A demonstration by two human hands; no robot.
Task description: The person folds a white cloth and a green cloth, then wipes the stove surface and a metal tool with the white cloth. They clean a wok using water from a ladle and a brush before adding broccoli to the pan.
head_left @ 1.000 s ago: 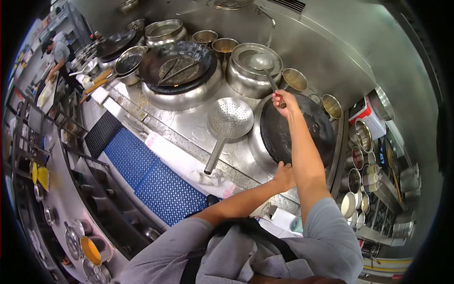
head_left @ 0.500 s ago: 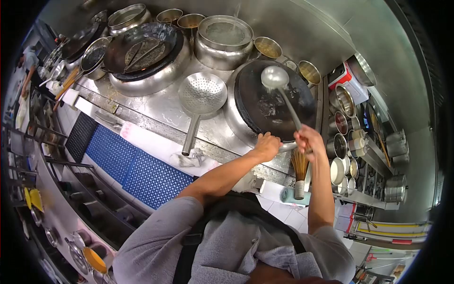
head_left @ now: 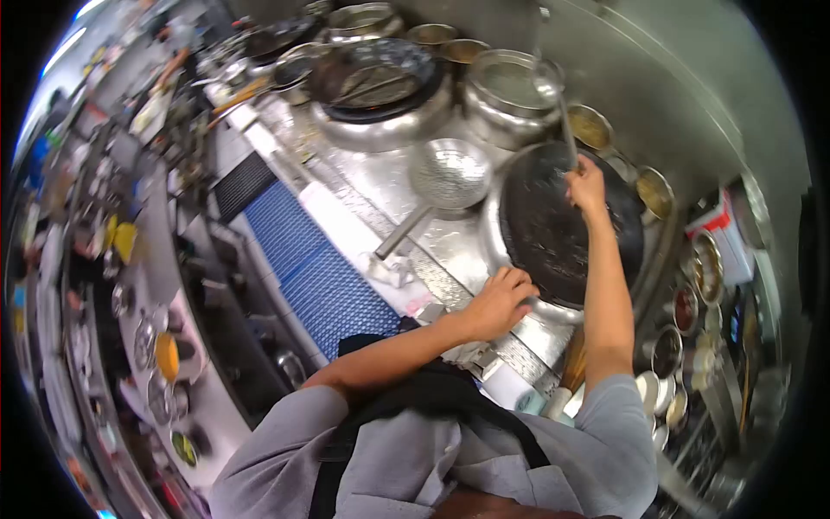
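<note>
My right hand [head_left: 588, 183] is closed around the handle of a metal ladle [head_left: 568, 130], reaching across the black wok [head_left: 553, 246]. The ladle's bowl is up at the right rim of a big steel pot [head_left: 510, 111] of cloudy liquid, overlapping it in this view. My left hand [head_left: 500, 304] is by the wok's near left edge, thumb and loosely bent fingers apart, with nothing seen in it. Dark and wet-looking, the wok sits on a round steel burner ring [head_left: 494, 227]. Left of it, a perforated strainer [head_left: 450, 176] lies on the steel counter.
A second wok [head_left: 415, 54] holding long utensils stands farther left on its own burner. Small pots [head_left: 590, 126] line the back wall. At the right are several seasoning bowls [head_left: 685, 310]. A bamboo brush [head_left: 573, 363] is beside my right arm, and a crumpled cloth [head_left: 393, 271] lies on the front ledge.
My right hand has carried the ladle from over the wok away to the big pot. My left hand has shifted slightly leftward along the wok's edge. The view has turned left.
</note>
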